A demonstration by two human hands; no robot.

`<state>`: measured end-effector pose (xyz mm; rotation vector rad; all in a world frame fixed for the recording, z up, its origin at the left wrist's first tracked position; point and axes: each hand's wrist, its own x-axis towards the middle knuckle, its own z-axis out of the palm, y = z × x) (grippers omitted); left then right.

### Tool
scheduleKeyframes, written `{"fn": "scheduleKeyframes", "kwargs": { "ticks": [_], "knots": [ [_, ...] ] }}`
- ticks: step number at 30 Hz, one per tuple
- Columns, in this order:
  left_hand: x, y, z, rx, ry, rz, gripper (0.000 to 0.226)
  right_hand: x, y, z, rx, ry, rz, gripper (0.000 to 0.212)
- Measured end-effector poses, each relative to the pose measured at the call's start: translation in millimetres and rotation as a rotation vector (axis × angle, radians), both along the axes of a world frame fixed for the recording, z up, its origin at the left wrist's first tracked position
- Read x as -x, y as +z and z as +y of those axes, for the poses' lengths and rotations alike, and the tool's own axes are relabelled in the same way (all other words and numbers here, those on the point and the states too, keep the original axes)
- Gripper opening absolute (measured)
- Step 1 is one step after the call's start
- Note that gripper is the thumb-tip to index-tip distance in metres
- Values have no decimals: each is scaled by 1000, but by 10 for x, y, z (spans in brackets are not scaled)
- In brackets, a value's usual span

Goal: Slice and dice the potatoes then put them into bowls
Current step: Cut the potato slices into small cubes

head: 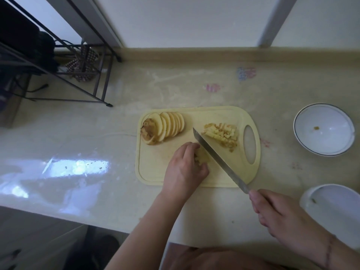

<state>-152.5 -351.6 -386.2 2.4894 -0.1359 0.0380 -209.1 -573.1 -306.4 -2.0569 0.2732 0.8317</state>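
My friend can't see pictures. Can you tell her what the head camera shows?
A person's left hand holds potato pieces on a pale cutting board while the right hand grips a long knife beside them. Fanned slices and a diced pile lie behind; two white bowls wait right.

Pale counter [81, 137], black rack [58, 61]

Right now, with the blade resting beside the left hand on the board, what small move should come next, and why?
Probably another downward cut with the knife through the potato pieces that the left hand holds on the cutting board. The right hand grips the handle, the blade lies just beside those pieces, and the sliced potato remains undiced.
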Motion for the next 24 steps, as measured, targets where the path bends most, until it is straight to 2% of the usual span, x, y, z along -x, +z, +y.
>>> {"fn": "scheduleKeyframes", "kwargs": {
  "ticks": [5, 8, 10, 15, 24],
  "knots": [
    [19, -21, -127, 15, 46, -42, 37, 48, -26, 53, -24, -17, 22, 90],
    [96, -72, -77, -30, -6, -113, 28, 93, -45, 101, -54, -17, 49, 82],
    [117, -96, -16, -81, -50, -170, 22, 102, -47, 118, -76, -23, 64, 83],
    [95, -104, 68, -157, -119, -226, 23, 83, -60, 94, -60, -28, 59, 95],
    [68, -39, 122, -105, -216, -275, 22, 102, 5, 35, -29, -7, -28, 86]
  ]
}}
